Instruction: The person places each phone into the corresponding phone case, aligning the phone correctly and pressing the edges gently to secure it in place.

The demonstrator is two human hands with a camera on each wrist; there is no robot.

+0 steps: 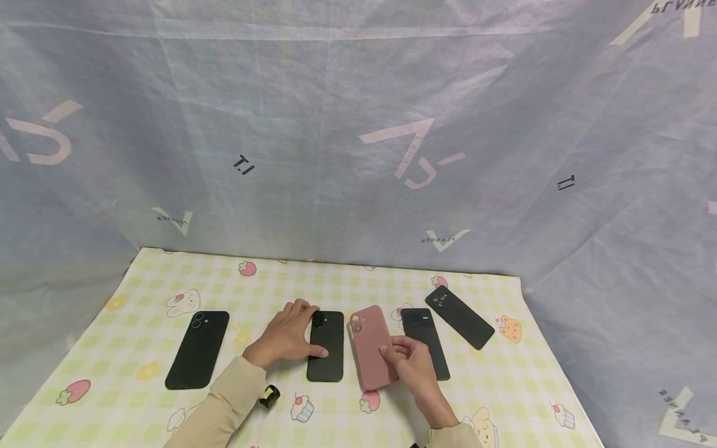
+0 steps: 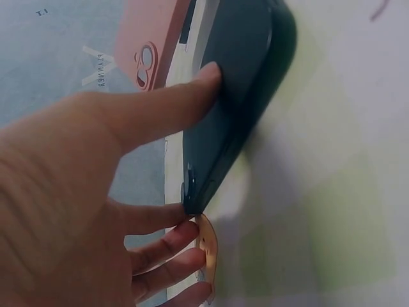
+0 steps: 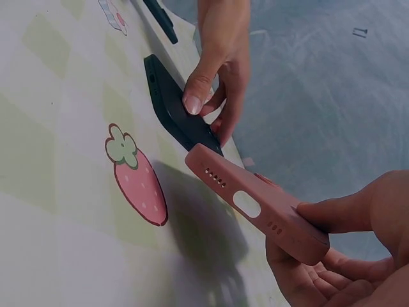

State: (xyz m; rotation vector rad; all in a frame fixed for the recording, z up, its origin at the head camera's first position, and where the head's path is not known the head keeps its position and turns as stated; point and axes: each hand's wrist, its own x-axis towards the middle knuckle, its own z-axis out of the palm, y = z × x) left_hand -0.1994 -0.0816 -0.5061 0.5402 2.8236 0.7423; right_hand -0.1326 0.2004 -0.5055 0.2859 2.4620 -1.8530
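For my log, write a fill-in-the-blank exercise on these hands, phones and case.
The right hand holds a case colored ____.
A dark phone left of the case in the head view is touched by the ____ hand.
The printed fruit just below the case there is a ____.
Missing words: pink; left; strawberry.

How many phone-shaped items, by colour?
Dark: 4 (leftmost slab, slab touched by the left hand, slab partly behind the right hand, rightmost slab)
Pink: 1 (case held in the right hand)
Total: 5
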